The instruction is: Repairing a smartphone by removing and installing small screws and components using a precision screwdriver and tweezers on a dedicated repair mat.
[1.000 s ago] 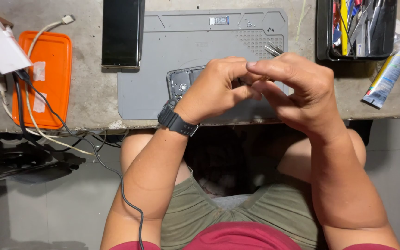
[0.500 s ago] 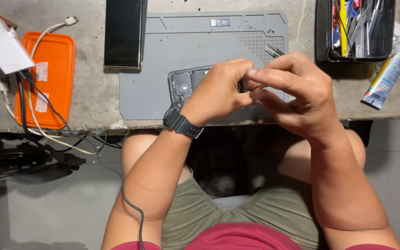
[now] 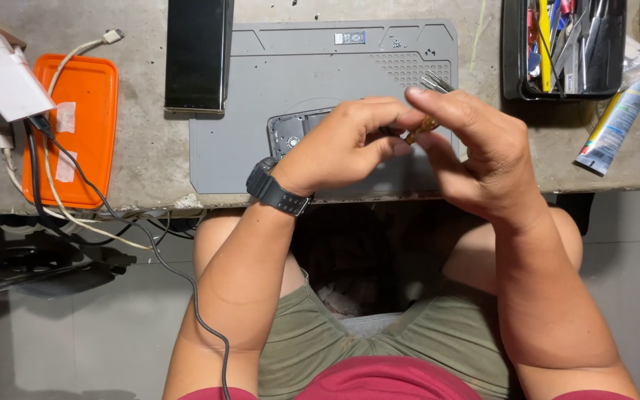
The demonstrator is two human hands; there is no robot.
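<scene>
My left hand [image 3: 342,144], with a black watch [image 3: 272,185] on its wrist, and my right hand [image 3: 475,148] meet fingertip to fingertip above a grey work mat [image 3: 261,96]. Between the fingertips is a small yellowish-brown part [image 3: 418,129], pinched from both sides. Under my left hand lies an opened phone body [image 3: 290,133], back cover off, mostly hidden by the hand. Metal tweezers [image 3: 435,80] lie on the mat just behind my right fingers.
A black phone screen [image 3: 195,55] lies at the mat's left edge. Further left are an orange box [image 3: 75,89], a white charger [image 3: 1,74] and cables [image 3: 75,215]. At the right stand a black tool tray [image 3: 564,48] and a glue tube [image 3: 609,126]. The table edge runs just under my wrists.
My hands stayed over the phone with small finger movements. The right fingers have straightened a little, and the yellowish-brown part now shows between the fingertips.
</scene>
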